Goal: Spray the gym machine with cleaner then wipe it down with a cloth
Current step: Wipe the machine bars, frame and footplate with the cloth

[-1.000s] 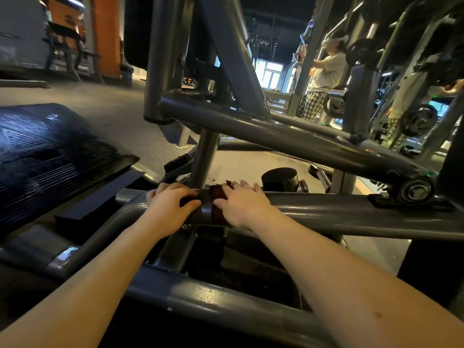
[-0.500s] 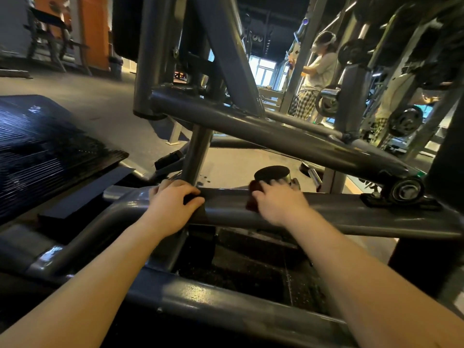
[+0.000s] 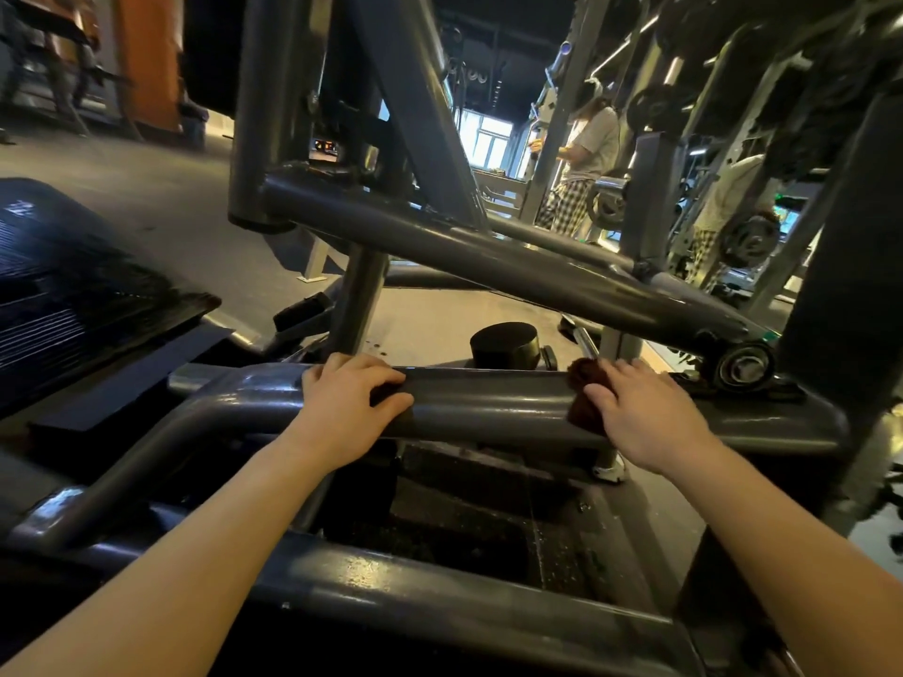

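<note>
gym machine (image 3: 420,114): frame of round steel tubes, dark grey glossy paint, welded joints, light streaks along the curves.
horizontal tube (image 3: 488,408): middle rail of the frame, bent downward at its left end, smooth and shiny.
cloth (image 3: 581,383): small, dark brown, fuzzy pile; draped over the top and front of the horizontal tube toward its right end, mostly covered by the right hand.
right hand (image 3: 640,417): laid on the cloth, fingers spread over the tube's curve, pressing the cloth against the metal.
left hand (image 3: 342,408): grasping the bare horizontal tube well left of the cloth, fingers hooked over the top, thumb on the near face.
diagonal tube (image 3: 488,266): thicker, sloping down to the right behind the hands, ending at a round bearing (image 3: 745,366) with a metal centre.
stopper (image 3: 505,344): short black cylinder, matt, just behind the horizontal tube between the hands.
footplate (image 3: 73,285): black, finely ribbed, far left.
lower tube (image 3: 391,588): nearest rail, scuffed and reflective.
floor (image 3: 430,329): flat, pale grey beyond the frame; dark speckled rubber inside it.
room: dim gym, orange wall panel (image 3: 146,56) at left, bright window (image 3: 488,139) at back, person in checked trousers (image 3: 586,158) standing by racks, weight plates (image 3: 747,239) at right.
</note>
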`<state>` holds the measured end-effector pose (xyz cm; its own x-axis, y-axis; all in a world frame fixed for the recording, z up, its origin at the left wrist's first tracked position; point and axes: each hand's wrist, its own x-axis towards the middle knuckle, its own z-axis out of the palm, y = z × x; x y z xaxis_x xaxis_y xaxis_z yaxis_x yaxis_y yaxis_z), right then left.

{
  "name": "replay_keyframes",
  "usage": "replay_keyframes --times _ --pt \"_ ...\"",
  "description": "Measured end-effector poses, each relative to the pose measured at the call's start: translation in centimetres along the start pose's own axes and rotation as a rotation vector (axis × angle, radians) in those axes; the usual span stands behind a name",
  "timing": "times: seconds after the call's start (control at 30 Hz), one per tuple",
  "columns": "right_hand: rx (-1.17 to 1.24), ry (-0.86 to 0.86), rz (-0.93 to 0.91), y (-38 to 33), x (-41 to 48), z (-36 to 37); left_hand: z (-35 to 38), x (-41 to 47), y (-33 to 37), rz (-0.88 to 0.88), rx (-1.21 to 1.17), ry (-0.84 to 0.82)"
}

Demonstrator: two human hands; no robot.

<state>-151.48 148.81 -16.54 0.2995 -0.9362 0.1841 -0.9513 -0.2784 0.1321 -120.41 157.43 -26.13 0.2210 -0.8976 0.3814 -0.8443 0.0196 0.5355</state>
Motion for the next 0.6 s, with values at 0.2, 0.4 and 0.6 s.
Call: replay_keyframes --times 0.2,0.4,0.6 --pt "-0.017 -0.041 -0.133 -6.9 0.8 0.0 -1.1 -0.4 -1.9 -0.048 0.025 0.015" --pt "-0.081 -0.195 -0.349 -15.5 2.3 -0.1 -3.2 -1.3 -5.7 -0.174 0.024 0.010" --pt "0.101 -0.176 -0.429 -21.8 2.9 1.0 -4.9 -2.5 -8.5 -0.250 0.059 0.046"
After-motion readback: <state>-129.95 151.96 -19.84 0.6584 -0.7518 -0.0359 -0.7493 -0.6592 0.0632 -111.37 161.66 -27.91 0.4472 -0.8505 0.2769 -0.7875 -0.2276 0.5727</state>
